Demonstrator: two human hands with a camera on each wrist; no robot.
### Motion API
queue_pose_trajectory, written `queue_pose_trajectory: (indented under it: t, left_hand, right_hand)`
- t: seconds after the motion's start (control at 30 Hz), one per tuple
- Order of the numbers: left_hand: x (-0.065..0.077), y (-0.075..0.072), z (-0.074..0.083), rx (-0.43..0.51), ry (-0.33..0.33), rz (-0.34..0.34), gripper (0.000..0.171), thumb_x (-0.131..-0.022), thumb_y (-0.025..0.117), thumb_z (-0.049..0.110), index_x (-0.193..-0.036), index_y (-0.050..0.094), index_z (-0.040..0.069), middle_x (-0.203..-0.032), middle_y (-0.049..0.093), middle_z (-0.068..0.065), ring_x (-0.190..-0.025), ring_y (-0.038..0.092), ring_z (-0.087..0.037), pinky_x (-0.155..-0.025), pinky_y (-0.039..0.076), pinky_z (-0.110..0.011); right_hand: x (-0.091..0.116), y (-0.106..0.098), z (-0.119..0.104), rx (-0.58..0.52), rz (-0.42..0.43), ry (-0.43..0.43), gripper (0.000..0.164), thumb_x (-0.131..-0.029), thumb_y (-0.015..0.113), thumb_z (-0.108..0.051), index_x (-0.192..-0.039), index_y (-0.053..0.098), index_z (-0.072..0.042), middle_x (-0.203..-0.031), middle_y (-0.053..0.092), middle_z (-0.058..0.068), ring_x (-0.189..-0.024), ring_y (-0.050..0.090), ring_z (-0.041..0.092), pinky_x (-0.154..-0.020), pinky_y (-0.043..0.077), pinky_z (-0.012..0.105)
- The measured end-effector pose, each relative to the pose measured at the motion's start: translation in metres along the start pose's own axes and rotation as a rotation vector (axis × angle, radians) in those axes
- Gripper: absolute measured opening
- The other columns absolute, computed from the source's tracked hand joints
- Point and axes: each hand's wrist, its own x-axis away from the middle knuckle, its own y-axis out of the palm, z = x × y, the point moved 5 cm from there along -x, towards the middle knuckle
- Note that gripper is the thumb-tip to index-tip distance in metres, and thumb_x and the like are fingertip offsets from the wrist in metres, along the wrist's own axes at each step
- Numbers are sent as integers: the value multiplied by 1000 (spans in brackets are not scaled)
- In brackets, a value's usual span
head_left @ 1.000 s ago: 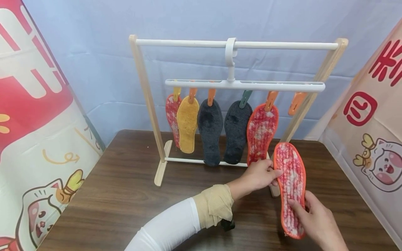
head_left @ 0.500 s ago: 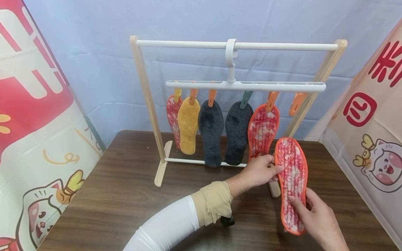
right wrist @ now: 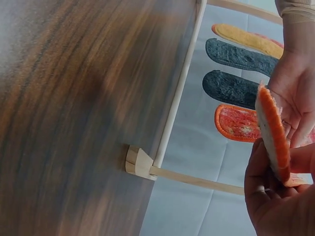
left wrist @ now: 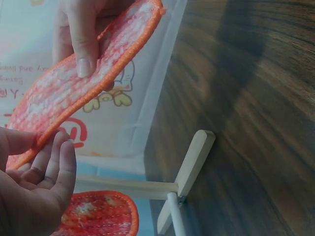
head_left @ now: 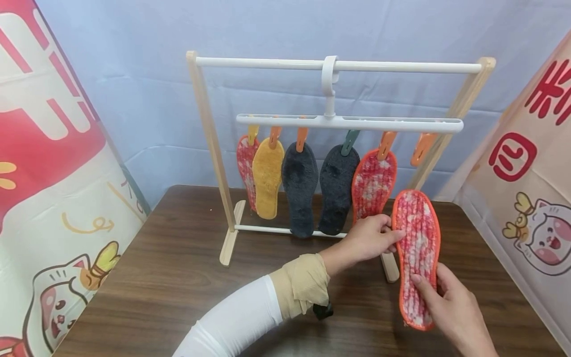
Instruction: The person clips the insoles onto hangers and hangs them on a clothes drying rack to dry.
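A red and white insole [head_left: 417,248] with an orange edge is held up in front of the rack's right side. My right hand [head_left: 456,308] grips its lower half, thumb across the front. At its upper left edge, my left hand [head_left: 369,239] pinches it between thumb and fingers, as the left wrist view shows too. A matching insole [head_left: 373,184] hangs from an orange clip just behind my left hand, its lower end hidden. To the right, another orange clip [head_left: 423,148] hangs with nothing in it.
A white hanger [head_left: 348,123] hangs from the wooden rack [head_left: 473,94]. Its clips also hold two dark insoles [head_left: 300,191], a yellow insole [head_left: 267,181] and another red insole [head_left: 246,161] at the left. The rack's feet [head_left: 233,233] stand on the brown table [head_left: 156,277].
Both hands have raised the held insole a little and shifted it slightly right, toward the free orange clip. The hanging insoles stay almost where they were.
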Motion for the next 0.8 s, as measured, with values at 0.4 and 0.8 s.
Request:
queue_pose_trajectory:
  t: [0.4, 0.8]
  left_hand:
    - [-1, -8, 7, 36, 29, 3, 17, -100, 67, 28, -106, 66, 13, -74, 68, 9, -67, 67, -6, -61, 54, -20]
    - [-1, -21, 21, 105, 3, 25, 30, -99, 68, 34, -123, 66, 17, -88, 70, 11, -74, 71, -7, -63, 54, -23]
  right_hand:
    - [-1, -4, -8, -3, 31, -37, 39, -104, 57, -39, -125, 54, -6, -86, 70, 6, -61, 57, 5, -51, 45, 28]
    - [3, -8, -18, 13, 116, -118, 30, -103, 61, -33, -121, 58, -9, -83, 69, 5, -60, 55, 2, -50, 43, 27]
